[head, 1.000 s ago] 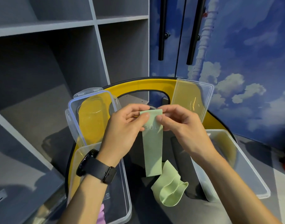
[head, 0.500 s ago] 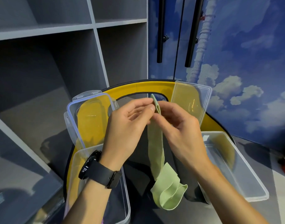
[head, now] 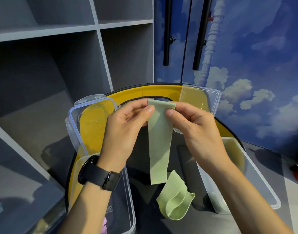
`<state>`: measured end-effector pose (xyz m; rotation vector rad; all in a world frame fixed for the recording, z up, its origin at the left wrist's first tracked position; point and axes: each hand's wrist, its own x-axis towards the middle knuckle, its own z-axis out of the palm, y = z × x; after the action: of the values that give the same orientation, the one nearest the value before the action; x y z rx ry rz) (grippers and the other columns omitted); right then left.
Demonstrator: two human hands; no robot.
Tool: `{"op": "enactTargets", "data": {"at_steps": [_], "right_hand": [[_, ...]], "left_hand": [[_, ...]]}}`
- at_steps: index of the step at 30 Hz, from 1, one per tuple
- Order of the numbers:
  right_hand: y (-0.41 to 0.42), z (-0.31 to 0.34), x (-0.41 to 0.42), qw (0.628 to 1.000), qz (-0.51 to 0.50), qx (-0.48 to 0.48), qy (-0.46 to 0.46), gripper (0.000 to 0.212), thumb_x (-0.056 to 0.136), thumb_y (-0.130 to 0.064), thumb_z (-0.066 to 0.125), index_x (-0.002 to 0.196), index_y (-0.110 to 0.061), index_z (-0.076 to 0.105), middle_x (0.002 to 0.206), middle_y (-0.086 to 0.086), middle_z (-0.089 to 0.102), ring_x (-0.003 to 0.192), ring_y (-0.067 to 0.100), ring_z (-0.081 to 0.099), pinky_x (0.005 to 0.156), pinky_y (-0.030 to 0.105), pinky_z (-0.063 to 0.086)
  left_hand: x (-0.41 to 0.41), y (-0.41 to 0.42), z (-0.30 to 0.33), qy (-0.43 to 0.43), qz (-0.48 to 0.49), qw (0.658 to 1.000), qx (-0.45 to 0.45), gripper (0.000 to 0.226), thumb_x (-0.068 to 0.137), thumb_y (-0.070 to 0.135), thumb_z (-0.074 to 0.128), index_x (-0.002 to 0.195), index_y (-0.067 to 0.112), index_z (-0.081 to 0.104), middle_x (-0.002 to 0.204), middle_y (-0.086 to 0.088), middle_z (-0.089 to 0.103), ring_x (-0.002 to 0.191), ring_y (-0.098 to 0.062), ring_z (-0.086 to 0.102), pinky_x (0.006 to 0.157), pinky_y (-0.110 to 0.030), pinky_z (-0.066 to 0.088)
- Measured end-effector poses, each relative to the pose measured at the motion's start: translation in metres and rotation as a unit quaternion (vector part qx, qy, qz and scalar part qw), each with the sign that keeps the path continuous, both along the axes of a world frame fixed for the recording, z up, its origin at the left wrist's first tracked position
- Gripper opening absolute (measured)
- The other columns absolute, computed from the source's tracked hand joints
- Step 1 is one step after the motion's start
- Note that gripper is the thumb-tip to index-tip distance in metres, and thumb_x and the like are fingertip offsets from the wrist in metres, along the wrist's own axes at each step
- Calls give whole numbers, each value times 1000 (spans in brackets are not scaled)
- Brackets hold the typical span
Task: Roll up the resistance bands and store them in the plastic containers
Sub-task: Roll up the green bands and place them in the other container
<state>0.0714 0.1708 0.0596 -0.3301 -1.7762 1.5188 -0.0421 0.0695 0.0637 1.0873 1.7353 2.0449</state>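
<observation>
A pale green resistance band (head: 159, 149) hangs flat from my two hands, its lower end crumpled in loose folds on the dark table. My left hand (head: 122, 132) pinches the band's top left corner and my right hand (head: 192, 130) pinches the top right corner, both above the table's middle. A clear plastic container (head: 128, 196) stands under my left forearm with a bit of pink showing at its bottom. Another clear container (head: 251, 168) sits to the right of my right wrist.
Two clear lids lean at the back of the round yellow-rimmed table (head: 144, 91): one with a blue seal (head: 80, 130) on the left, one (head: 210, 97) on the right. Grey shelving (head: 43, 65) stands to the left, blue cloud-printed doors (head: 246, 56) behind.
The band's top was turned edge-on half a second ago; now it is spread flat again between my thumbs. Both hands stay at about the same height.
</observation>
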Motion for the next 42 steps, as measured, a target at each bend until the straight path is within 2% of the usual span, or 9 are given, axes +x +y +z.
{"op": "enactTargets", "data": {"at_steps": [4,7,13,18,24,27,34,38,42], "right_hand": [[2,2,0,999,0,-26,28,18,93,-6,60,100,-18,71,93,-5,76,87,6,69,84,26,57],[2,2,0,999,-2,-36,38,17,92,-3,60,96,-16,70,86,-6,75,82,4,68,76,22,57],[1,3,0,998,-2,-53,29,14,92,-3,59,98,-8,70,79,-10,74,77,3,67,71,23,57],[0,1,1,998,1,-58,18,14,92,-3,59,101,-5,70,88,3,76,81,9,69,72,25,59],[1,2,2,997,31,-63,-17,17,88,-8,66,104,-8,69,89,7,76,81,13,71,73,30,60],[1,3,3,997,41,-62,-30,24,82,-18,68,103,-7,70,83,2,76,77,9,71,70,23,59],[0,4,2,996,35,-72,-35,29,78,-29,69,99,-10,72,87,4,76,80,9,68,73,29,56],[1,2,1,995,31,-86,-31,18,87,-17,67,100,-7,71,89,9,76,82,14,70,77,34,58],[3,-1,1,995,27,-86,-38,15,89,-9,66,103,-7,70,88,11,75,80,12,70,75,29,57]], "left_hand": [[-3,1,-3,-11,14,1000,5,12,88,14,66,93,24,71,87,3,74,81,-10,68,69,-20,55],[-4,-1,-3,-9,-11,1000,0,13,89,14,64,97,22,70,94,0,74,87,-12,68,73,-24,56],[-3,-6,0,21,-41,999,-12,25,90,7,62,102,28,67,93,7,73,85,-4,67,67,-19,54],[-2,-5,-3,44,-28,999,-4,24,90,2,61,89,26,67,89,12,71,82,-4,65,64,-20,53],[-3,-4,-7,92,0,996,0,28,90,-1,59,88,27,66,94,7,72,91,-5,66,77,-17,51],[-3,-5,-7,101,-8,995,-2,29,91,-1,58,89,26,65,96,6,71,93,-6,65,80,-17,51],[-4,-5,-8,101,-15,995,-6,32,91,-3,57,89,28,65,97,7,71,94,-5,66,83,-18,51],[-4,-4,-9,98,-21,995,-13,28,92,-1,57,91,26,66,97,7,71,95,-5,66,86,-21,52],[-3,-3,-9,79,-29,996,-16,30,91,-3,57,90,25,66,98,7,72,95,-4,66,83,-17,51]]}}
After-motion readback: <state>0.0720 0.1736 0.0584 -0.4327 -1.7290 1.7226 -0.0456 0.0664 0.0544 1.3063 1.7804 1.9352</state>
